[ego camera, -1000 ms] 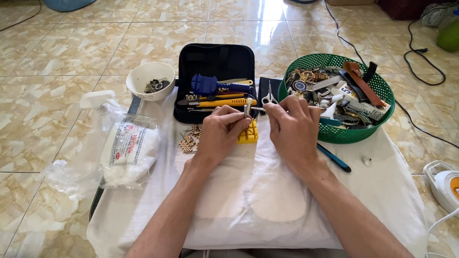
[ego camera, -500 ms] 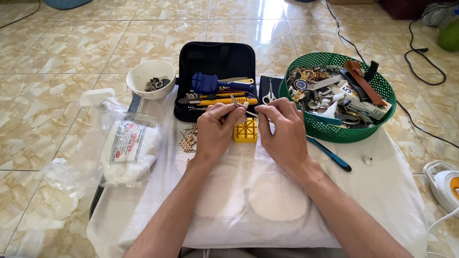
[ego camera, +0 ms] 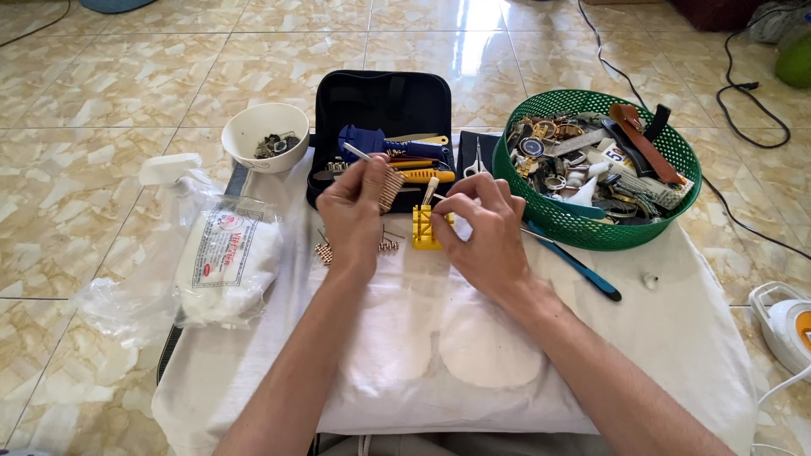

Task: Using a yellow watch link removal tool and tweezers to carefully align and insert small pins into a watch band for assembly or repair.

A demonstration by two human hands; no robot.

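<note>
Yellow holder block [ego camera: 425, 228] now sits uncovered just before the black tool case [ego camera: 382, 127], since the left hand [ego camera: 353, 211] lifted away pinching a watch band [ego camera: 389, 187], while the right hand [ego camera: 477, 228] pinches a thin pin.

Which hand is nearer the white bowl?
Left. The left hand, holding a metal watch band, sits just right of and below the white bowl; the right hand is farther right, by the yellow block.

left hand [ego camera: 353, 213]: grips watch band [ego camera: 390, 187] | right hand [ego camera: 478, 226]: at yellow block [ego camera: 424, 228] | white cloth [ego camera: 676, 338]
</note>
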